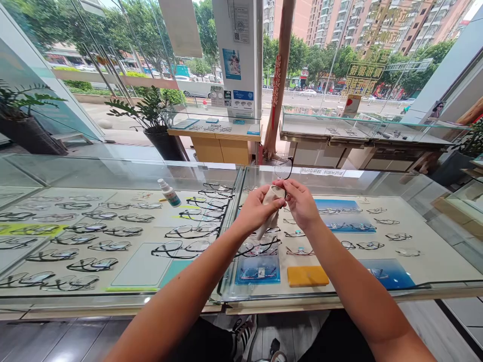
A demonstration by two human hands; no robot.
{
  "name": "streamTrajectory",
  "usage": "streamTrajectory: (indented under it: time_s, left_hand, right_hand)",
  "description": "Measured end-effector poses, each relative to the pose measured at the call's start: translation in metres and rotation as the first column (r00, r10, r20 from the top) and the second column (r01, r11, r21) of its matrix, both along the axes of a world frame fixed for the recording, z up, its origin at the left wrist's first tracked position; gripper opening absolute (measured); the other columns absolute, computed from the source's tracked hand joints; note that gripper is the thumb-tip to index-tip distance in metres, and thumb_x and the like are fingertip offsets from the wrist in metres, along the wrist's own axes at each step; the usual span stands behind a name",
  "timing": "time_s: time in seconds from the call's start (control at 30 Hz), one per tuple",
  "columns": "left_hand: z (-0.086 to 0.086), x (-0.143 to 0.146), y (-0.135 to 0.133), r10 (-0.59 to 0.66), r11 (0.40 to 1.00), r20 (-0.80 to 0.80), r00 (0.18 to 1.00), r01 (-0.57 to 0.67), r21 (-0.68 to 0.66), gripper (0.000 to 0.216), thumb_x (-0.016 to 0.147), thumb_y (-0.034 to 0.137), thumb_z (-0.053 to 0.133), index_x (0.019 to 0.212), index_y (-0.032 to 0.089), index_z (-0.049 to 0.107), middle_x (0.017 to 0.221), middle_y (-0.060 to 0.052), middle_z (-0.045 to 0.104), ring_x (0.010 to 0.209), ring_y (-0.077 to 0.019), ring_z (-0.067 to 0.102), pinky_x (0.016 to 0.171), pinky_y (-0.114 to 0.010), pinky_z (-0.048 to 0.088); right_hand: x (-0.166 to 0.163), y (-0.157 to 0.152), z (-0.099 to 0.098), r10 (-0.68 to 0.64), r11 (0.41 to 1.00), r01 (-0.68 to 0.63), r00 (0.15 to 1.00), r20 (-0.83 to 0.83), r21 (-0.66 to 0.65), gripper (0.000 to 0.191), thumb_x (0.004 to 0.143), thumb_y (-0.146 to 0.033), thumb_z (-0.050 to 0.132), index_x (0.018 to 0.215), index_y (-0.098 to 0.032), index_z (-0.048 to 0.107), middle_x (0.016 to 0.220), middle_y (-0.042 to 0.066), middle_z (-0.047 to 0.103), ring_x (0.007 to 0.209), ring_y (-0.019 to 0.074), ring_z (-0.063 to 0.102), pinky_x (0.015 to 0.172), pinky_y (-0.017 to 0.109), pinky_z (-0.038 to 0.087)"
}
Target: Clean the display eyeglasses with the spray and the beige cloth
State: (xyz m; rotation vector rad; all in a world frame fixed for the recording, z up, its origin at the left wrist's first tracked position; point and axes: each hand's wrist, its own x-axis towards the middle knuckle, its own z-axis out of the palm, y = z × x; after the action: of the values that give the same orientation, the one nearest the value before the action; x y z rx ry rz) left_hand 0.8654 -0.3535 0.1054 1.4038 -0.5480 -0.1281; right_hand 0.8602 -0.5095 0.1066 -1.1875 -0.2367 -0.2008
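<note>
A pair of glasses [291,169] with a dark rim is held up over the glass counter, one lens standing clear above the fingers. My left hand [257,205] pinches a pale cloth [272,219] folded about the lower part of the glasses; the cloth's loose end hangs down. Closed on the frame from the other side, my right hand [301,200] has its fingertips almost touching those of the left. The fingers and the cloth hide the rest of the glasses. To the left, a white spray bottle [169,193] with a blue label stands on the counter.
Many glasses [98,265] lie in rows inside the glass display counter [226,296]. An orange-yellow case [307,276] is near its front edge. Beyond stand a potted plant [160,120], a wooden post [278,75] and more display cases [362,128] by the windows.
</note>
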Motion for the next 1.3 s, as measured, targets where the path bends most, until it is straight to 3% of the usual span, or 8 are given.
streamTrajectory:
  time_s: [0.17,0.37,0.6,0.7,0.77,1.0,1.17,1.3]
  left_hand:
    - [0.000,0.001,0.001,-0.034,0.999,-0.010,0.999,0.034,0.004,0.051,0.072,0.051,0.100,0.097,0.016,0.072,0.078,0.001,0.067,0.068,-0.0134,0.055,0.068,-0.026,0.042]
    - [-0.003,-0.001,-0.001,0.033,0.999,-0.022,0.999,-0.033,0.014,0.054,0.074,0.051,0.099,0.107,0.015,0.076,0.084,-0.003,0.073,0.074,-0.0159,0.060,0.071,-0.028,0.047]
    - [-0.006,-0.004,-0.007,0.140,0.987,-0.043,0.989,-0.142,-0.069,0.059,0.080,0.062,0.094,0.111,0.015,0.077,0.085,-0.004,0.076,0.077,-0.0172,0.065,0.073,-0.028,0.050]
    - [-0.004,-0.006,-0.008,0.186,0.980,-0.044,0.982,-0.189,-0.064,0.061,0.082,0.068,0.090,0.110,0.016,0.077,0.079,-0.002,0.073,0.071,-0.0162,0.063,0.066,-0.026,0.047]
    - [-0.003,-0.007,-0.009,0.168,0.982,-0.046,0.985,-0.171,-0.079,0.062,0.082,0.071,0.089,0.108,0.016,0.077,0.076,-0.002,0.071,0.069,-0.0159,0.062,0.064,-0.026,0.047]
    - [-0.005,-0.006,-0.008,0.090,0.992,-0.014,0.996,-0.091,-0.086,0.062,0.089,0.077,0.079,0.094,0.015,0.076,0.076,-0.003,0.069,0.069,-0.0160,0.058,0.068,-0.028,0.046]
    - [-0.002,-0.002,-0.002,-0.073,0.997,-0.009,0.997,0.073,-0.023,0.061,0.087,0.075,0.083,0.098,0.015,0.077,0.082,-0.004,0.069,0.074,-0.0168,0.059,0.072,-0.028,0.046]
    - [0.000,-0.001,0.000,-0.141,0.990,-0.019,0.990,0.141,-0.017,0.058,0.079,0.065,0.093,0.104,0.015,0.076,0.086,-0.004,0.070,0.076,-0.0165,0.060,0.073,-0.027,0.047]
  right_hand:
    - [-0.001,0.000,0.002,0.023,0.999,-0.022,0.998,-0.050,0.033,0.037,0.074,-0.059,0.090,0.089,-0.025,0.085,0.102,0.006,0.080,0.077,0.0183,0.055,0.057,0.031,0.034]
    - [-0.004,0.001,0.004,0.060,0.997,-0.057,0.996,-0.064,0.044,0.036,0.075,-0.057,0.090,0.090,-0.025,0.088,0.078,0.002,0.068,0.066,0.0147,0.042,0.057,0.030,0.035]
    - [-0.006,0.010,-0.002,0.041,0.999,-0.041,0.999,-0.013,0.013,0.032,0.083,-0.055,0.082,0.092,-0.025,0.089,0.088,0.004,0.074,0.072,0.0170,0.048,0.065,0.034,0.042]
    - [-0.005,0.011,-0.008,-0.004,0.999,0.006,0.998,0.059,-0.032,0.030,0.090,-0.053,0.075,0.089,-0.027,0.089,0.099,0.006,0.078,0.088,0.0206,0.059,0.070,0.034,0.045]
    - [-0.004,0.011,-0.010,-0.023,0.999,0.027,0.997,0.077,-0.043,0.029,0.091,-0.052,0.075,0.086,-0.027,0.089,0.102,0.006,0.079,0.095,0.0221,0.061,0.069,0.033,0.044]
    - [-0.008,0.008,-0.003,-0.072,0.996,0.073,0.997,0.032,-0.047,0.029,0.085,-0.052,0.079,0.087,-0.025,0.089,0.094,0.005,0.077,0.068,0.0156,0.046,0.054,0.032,0.037]
    - [-0.004,0.002,0.000,-0.105,0.994,0.106,0.994,-0.012,0.014,0.026,0.082,-0.048,0.078,0.084,-0.024,0.088,0.092,0.006,0.081,0.072,0.0174,0.055,0.052,0.031,0.028]
    - [-0.001,0.001,0.000,-0.116,0.992,0.118,0.993,-0.029,0.054,0.024,0.079,-0.046,0.079,0.084,-0.024,0.088,0.099,0.007,0.083,0.088,0.0211,0.066,0.058,0.031,0.038]
